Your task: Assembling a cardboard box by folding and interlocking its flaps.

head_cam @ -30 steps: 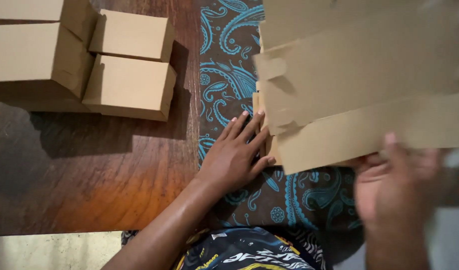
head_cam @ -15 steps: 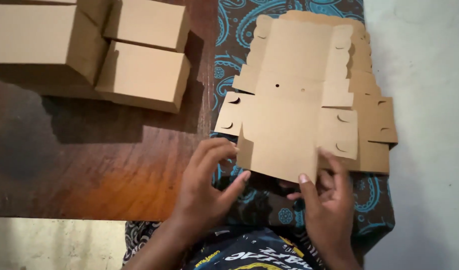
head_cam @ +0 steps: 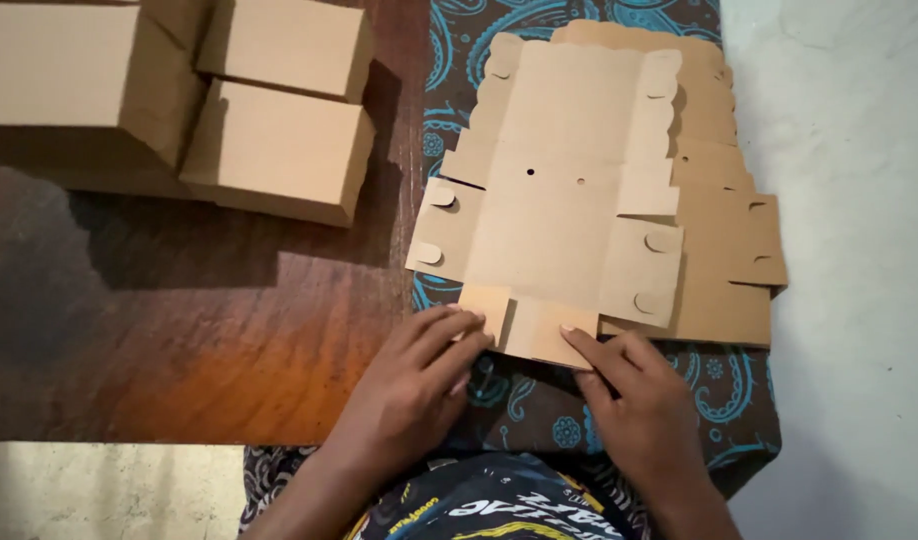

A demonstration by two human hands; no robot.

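A flat, unfolded brown cardboard box blank (head_cam: 564, 215) lies on top of a stack of similar blanks (head_cam: 724, 250) over a blue paisley cloth (head_cam: 449, 90). My left hand (head_cam: 414, 385) rests with its fingertips on the blank's near left flap. On the right, my right hand (head_cam: 639, 400) presses its fingers on the near middle flap. Both hands lie flat on the card, fingers together; neither wraps around it.
Several folded brown cardboard boxes (head_cam: 279, 150) stand on the dark wooden table (head_cam: 179, 330) at the upper left. A pale wall or floor surface (head_cam: 859, 300) fills the right side. Patterned clothing (head_cam: 479, 505) shows at the bottom edge.
The top blank was held up near the camera a second ago; it now lies flat on the stack. Both hands have moved to its near edge flaps.
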